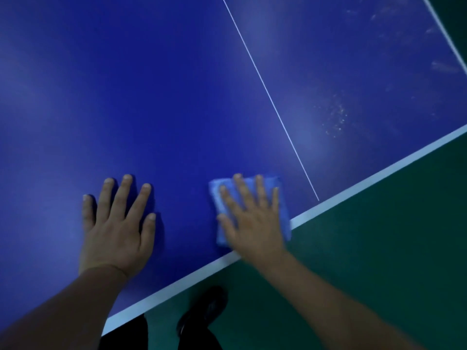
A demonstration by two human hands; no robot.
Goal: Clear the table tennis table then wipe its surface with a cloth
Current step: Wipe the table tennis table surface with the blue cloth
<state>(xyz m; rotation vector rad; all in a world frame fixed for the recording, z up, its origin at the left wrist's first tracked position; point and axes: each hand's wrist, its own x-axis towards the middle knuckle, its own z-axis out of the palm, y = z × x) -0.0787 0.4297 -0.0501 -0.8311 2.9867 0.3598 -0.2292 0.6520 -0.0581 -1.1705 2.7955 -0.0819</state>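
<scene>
Item: table tennis table (pixel 151 97), dark blue top with a white border stripe along the near edge and a thin white centre line (pixel 270 99) running away from the right hand, just beyond its fingertips and to its outer side. Item: left hand (pixel 116 223), laid flat on the bare blue top, palm down, fingers straight and spread, thumb out toward the right hand; it holds nothing. Item: right hand (pixel 250 223), palm down, fingers straight and fanned, pressing flat on the cloth; wrist crosses the white border stripe at the table's edge. Item: cloth (pixel 284 210), light blue, folded into a rough rectangle, lying on the top under the right hand, its edges showing past the fingertips, beside the thumb and along the little-finger side; its near corner touches the white stripe. The two hands lie side by side, apart, with bare blue top between them. Item: patch of pale specks and dust (pixel 336 117), on the top beyond the centre line, well ahead of the right hand and to its outer side; fainter smears farther off near the far corner. Item: green floor (pixel 379 236), beneath the right forearm. Item: dark shoe (pixel 204 309), on the floor between the two forearms, blurred.
</scene>
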